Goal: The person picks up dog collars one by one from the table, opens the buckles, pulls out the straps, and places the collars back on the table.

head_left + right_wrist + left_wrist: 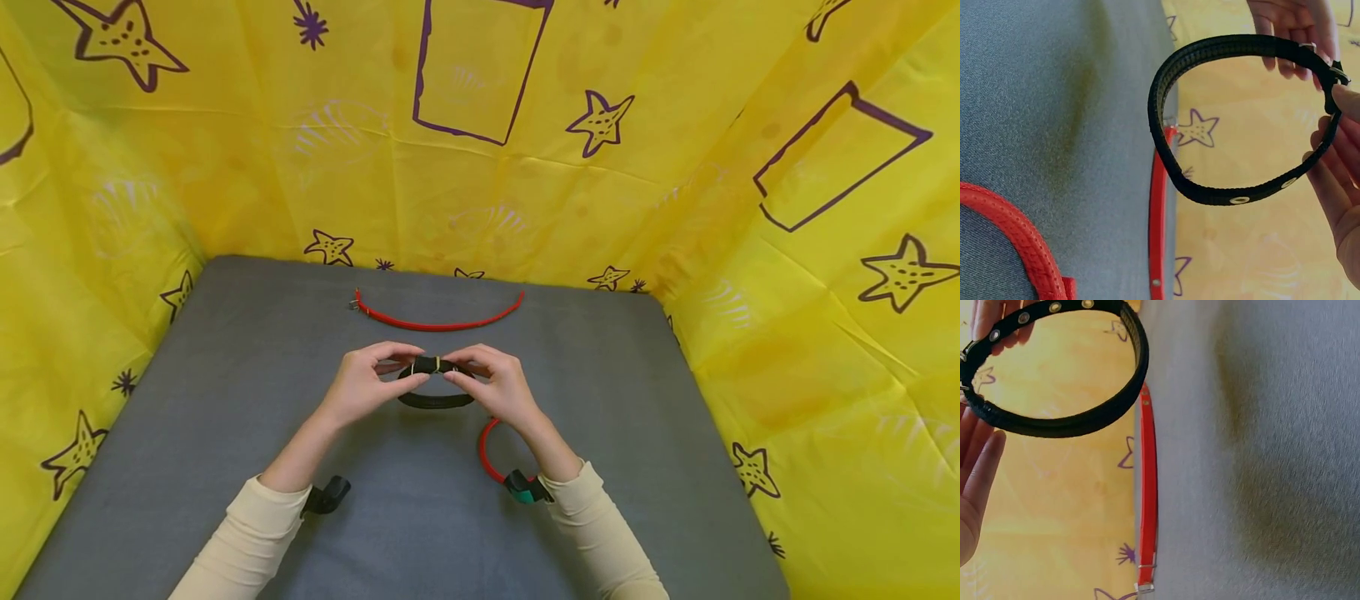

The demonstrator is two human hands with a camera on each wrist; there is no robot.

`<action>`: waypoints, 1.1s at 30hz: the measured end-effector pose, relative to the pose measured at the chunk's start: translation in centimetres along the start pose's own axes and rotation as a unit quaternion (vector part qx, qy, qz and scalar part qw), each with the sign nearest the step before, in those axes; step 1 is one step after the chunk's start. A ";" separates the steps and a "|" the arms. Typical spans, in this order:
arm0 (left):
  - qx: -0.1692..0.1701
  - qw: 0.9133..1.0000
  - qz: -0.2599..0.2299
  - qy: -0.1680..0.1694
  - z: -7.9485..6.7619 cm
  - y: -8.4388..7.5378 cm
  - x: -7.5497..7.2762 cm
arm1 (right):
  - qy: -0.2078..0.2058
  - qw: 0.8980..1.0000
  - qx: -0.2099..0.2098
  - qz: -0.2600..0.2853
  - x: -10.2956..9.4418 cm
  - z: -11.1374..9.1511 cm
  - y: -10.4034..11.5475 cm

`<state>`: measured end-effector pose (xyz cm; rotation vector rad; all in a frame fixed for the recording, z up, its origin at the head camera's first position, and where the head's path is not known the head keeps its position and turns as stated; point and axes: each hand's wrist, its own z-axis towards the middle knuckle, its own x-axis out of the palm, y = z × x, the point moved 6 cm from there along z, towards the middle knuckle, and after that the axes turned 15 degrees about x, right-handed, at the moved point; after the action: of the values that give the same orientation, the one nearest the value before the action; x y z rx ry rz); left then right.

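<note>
Both hands hold a black collar (437,402) bent into a loop, raised over the grey table. My left hand (362,383) pinches it between thumb and fingers on one side of the metal buckle (1339,74). On the other side, my right hand (501,387) pinches the strap the same way, the two thumbs close together. In the left wrist view, metal-rimmed holes (1024,318) run along part of the black strap. The strap end passes through the buckle, and fingers partly hide that spot.
Toward the back of the grey table (405,533) lies a red collar (442,327), unfastened and curved, its buckle at the left end. Another red collar (486,454), looped, lies below the right wrist. Yellow patterned cloth (360,167) walls in the back and sides.
</note>
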<state>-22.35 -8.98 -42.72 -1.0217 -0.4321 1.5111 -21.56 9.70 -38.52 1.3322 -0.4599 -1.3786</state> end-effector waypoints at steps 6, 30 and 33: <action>0.040 0.998 0.044 0.034 0.2 -0.4 0.1 | 0.008 1.000 -0.009 -0.005 0.2 -0.1 -0.1; 0.034 0.998 0.041 -0.022 -0.4 0.7 -1.2 | -0.014 0.998 0.058 -0.011 -0.7 -0.1 -1.7; 0.027 0.998 0.042 -0.025 -0.4 1.0 -1.3 | -0.015 0.998 0.061 -0.009 -0.9 -0.1 -1.9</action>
<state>-22.70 -10.51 -43.25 -0.9722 -0.3863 1.6181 -22.52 11.08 -39.79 1.4185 -0.5617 -1.4062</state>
